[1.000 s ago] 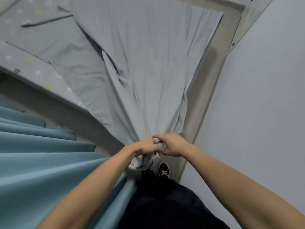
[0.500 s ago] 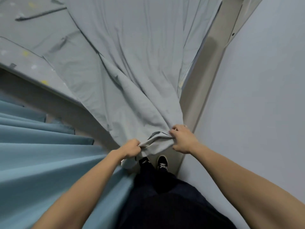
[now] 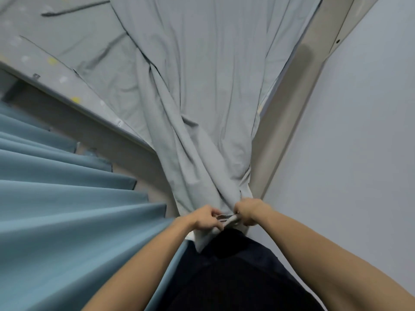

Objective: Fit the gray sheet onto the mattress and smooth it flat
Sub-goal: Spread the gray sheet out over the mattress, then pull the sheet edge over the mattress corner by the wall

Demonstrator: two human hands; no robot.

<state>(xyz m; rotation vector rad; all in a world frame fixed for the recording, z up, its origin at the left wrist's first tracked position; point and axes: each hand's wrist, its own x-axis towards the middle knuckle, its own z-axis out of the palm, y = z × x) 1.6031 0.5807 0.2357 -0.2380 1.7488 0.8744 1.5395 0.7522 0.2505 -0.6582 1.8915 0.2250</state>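
Note:
The gray sheet (image 3: 202, 86) lies spread over the mattress (image 3: 29, 52), whose gray cover with pale and yellow dots shows at the upper left. The sheet narrows into a bunched corner at the foot of the bed, close to my body. My left hand (image 3: 207, 217) pinches that corner from the left. My right hand (image 3: 249, 209) grips the same bunched edge from the right. The two hands are almost touching, with a short strip of fabric stretched between them. A loose tail of sheet hangs below them.
Blue curtain folds (image 3: 67, 209) fill the left side right beside my left arm. A beige bed frame rail (image 3: 289, 104) runs along the sheet's right edge against a pale wall (image 3: 359, 153). My dark trousers (image 3: 235, 277) are below the hands.
My hands have come closer together on the sheet's corner and pulled it in toward my body. The sheet is drawn tighter into a narrower bunch, and my shoe is now hidden.

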